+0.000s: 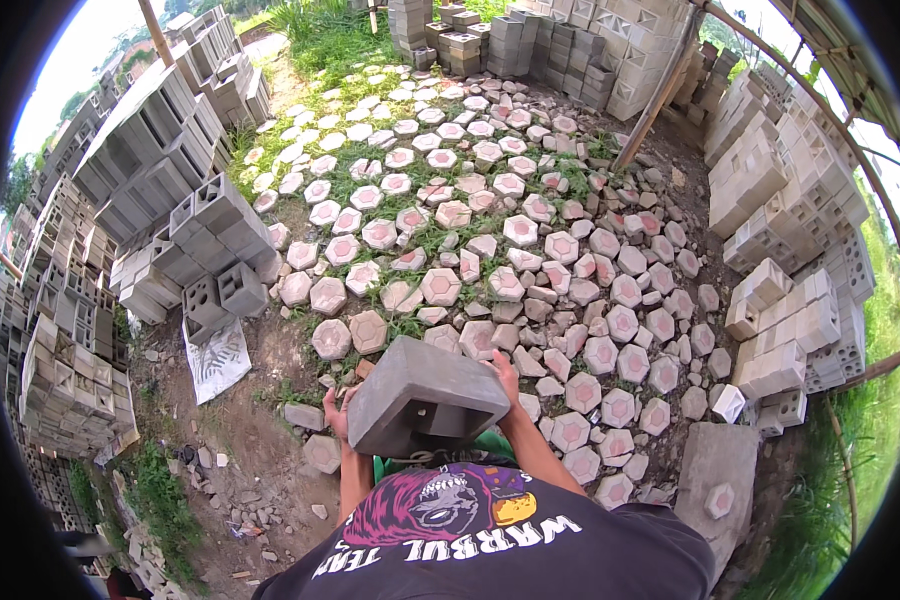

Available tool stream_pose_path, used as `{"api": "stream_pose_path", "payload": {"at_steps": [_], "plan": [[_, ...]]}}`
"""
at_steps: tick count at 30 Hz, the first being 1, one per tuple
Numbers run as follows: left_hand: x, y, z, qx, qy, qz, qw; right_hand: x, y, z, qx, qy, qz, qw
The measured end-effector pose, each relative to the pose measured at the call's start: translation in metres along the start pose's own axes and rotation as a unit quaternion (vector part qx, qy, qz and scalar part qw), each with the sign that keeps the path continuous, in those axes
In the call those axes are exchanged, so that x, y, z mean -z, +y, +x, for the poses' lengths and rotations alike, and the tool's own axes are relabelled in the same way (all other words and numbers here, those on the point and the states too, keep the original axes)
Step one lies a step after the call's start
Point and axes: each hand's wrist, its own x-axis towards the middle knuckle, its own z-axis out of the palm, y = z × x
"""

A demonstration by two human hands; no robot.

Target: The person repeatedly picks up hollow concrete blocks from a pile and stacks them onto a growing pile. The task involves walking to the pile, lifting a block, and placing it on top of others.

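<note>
A large grey concrete block (425,372) with a hollow opening is held in front of my body, above the ground. My left hand (338,412) grips its left end, the fingers partly hidden behind it. On the opposite end my right hand (507,380) is closed, with its fingertips at the far upper edge. The hollow side of the block faces back toward me. Beneath and beyond it lie hexagonal paving stones (441,287), many with reddish centres.
Stacked grey blocks (220,225) rise at the left, beside a white sack (215,360) on the dirt. Pale block stacks (785,320) line the right, near a flat slab (715,480). A leaning wooden post (655,95) stands at the far right. Broken stones make the ground uneven.
</note>
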Motion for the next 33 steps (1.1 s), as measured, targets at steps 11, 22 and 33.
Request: {"api": "stream_pose_path", "payload": {"at_steps": [11,22,33], "plan": [[-0.068,0.031,0.17,0.099,-0.023,0.105,0.989,-0.028,-0.039,0.093,0.077,0.008,0.105,0.991],[-0.174,0.088,0.289,0.152,-0.02,0.108,0.982,-0.121,-0.08,0.176,0.162,0.023,0.095,0.982],[-0.181,0.113,0.351,0.171,-0.029,0.093,0.98,-0.165,-0.102,0.23,0.137,0.066,0.088,0.984]]}}
